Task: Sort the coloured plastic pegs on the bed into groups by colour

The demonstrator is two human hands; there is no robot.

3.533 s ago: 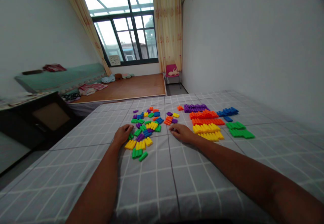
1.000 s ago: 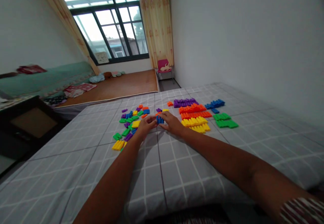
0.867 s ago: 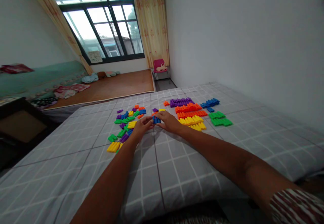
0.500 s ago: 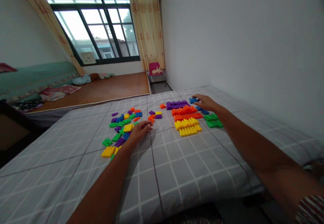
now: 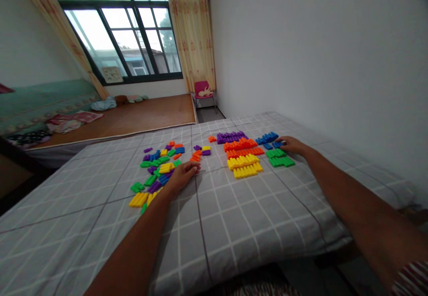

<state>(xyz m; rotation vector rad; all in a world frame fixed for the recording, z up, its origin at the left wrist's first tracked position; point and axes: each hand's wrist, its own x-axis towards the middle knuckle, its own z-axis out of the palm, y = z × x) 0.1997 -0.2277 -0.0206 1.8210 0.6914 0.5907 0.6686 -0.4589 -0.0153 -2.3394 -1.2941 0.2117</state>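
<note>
My right hand [image 5: 291, 145] is at the blue pieces [image 5: 267, 138], its bent fingertips touching the right end of the nearer, shorter blue group [image 5: 277, 145]. Green rows [image 5: 280, 158] lie just in front of it. Left of these are purple rows [image 5: 232, 137], orange rows [image 5: 244, 148] and yellow rows [image 5: 245, 166]. My left hand [image 5: 187, 171] rests on the cloth beside the scattered mixed pieces [image 5: 155, 169], fingers curled; whether they hold anything is hidden. Small orange pieces [image 5: 195, 156] lie just beyond its fingertips.
A checked grey cloth [image 5: 234, 215] covers the surface. The white wall [image 5: 317, 64] rises along the right. Beyond the far edge are a brown platform [image 5: 150, 113] with cloths on it, a pink chair [image 5: 202, 89] and a window.
My right hand has moved right and nearer, from the far blue pieces to the nearer blue group. The view has shifted slightly; my left hand stays beside the scattered pieces.
</note>
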